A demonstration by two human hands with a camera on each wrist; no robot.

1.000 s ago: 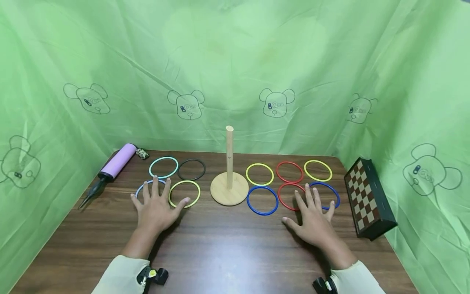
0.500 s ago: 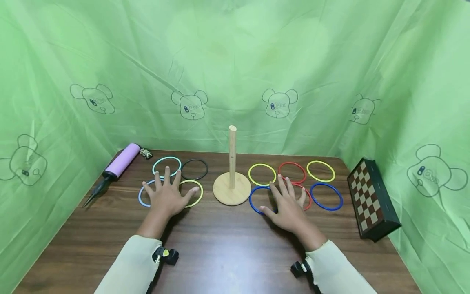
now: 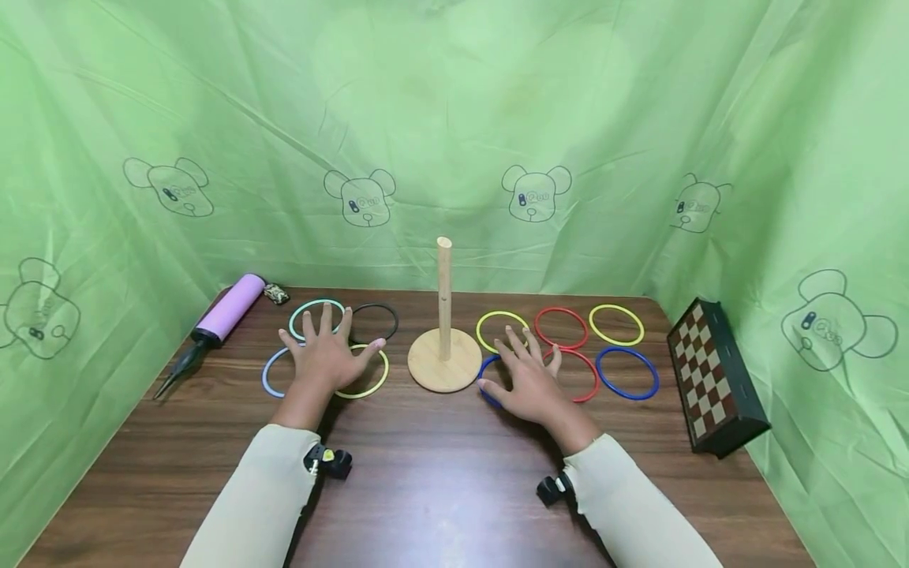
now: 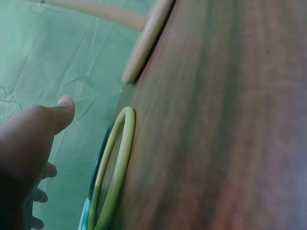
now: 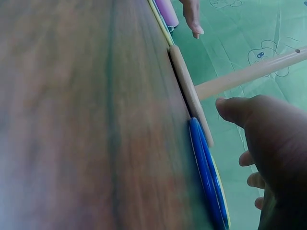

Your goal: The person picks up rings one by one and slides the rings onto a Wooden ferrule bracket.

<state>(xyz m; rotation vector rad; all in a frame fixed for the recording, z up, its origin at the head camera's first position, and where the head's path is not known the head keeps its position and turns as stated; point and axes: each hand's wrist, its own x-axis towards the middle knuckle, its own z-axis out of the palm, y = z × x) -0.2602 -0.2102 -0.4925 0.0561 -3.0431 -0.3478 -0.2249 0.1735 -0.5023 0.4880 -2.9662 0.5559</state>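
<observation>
My left hand (image 3: 325,359) hovers with spread fingers over the left group of rings: cyan (image 3: 292,322), black (image 3: 396,322), light blue (image 3: 265,372) and pale yellow (image 3: 387,369). In the left wrist view the pale yellow ring (image 4: 125,139) lies below the thumb, apart from it. My right hand (image 3: 533,384), fingers also spread, is above a blue ring (image 3: 484,369), hiding much of it, beside a yellow ring (image 3: 478,330) and a red ring (image 3: 597,380). Between the hands stands a wooden peg (image 3: 444,300) on a round base (image 3: 432,375), with no ring on it. Both hands hold nothing.
Farther right lie another red ring (image 3: 561,309), yellow ring (image 3: 616,307) and blue ring (image 3: 656,385). A checkered board box (image 3: 717,386) stands at the right edge. A purple hand pump (image 3: 230,306) lies at back left, near a small patterned object (image 3: 276,294). Green cloth (image 3: 454,118) surrounds the table.
My right hand has moved left, from over the red and right-hand blue rings to the blue ring near the peg. My left hand has shifted slightly forward and right. The rings stay put.
</observation>
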